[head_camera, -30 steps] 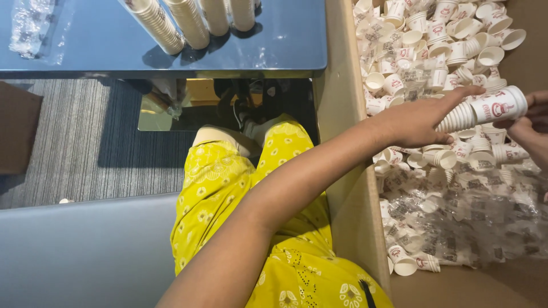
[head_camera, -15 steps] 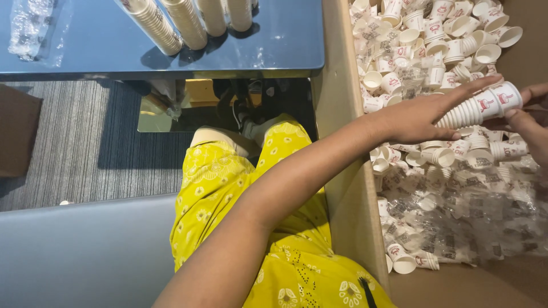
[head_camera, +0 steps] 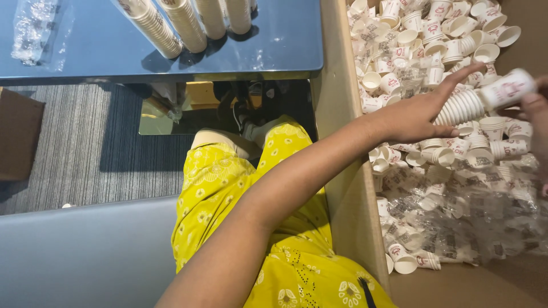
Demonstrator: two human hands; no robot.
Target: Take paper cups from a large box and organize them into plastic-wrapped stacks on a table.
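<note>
My left hand reaches across into a large cardboard box and holds the lower end of a stack of small white paper cups with red print. My right hand shows only at the right edge and grips the top end of the same stack. The stack lies nearly sideways above a heap of loose paper cups that fills the box. Clear plastic wrappers lie over the cups in the nearer part of the box.
Several tall cup stacks lie on a blue glossy table at the top left, beside a clear plastic bag. My yellow patterned clothing fills the centre. A brown box stands on grey carpet at left.
The cup stack has risen slightly and moved toward the right edge. My left hand's fingers have stretched further along it.
</note>
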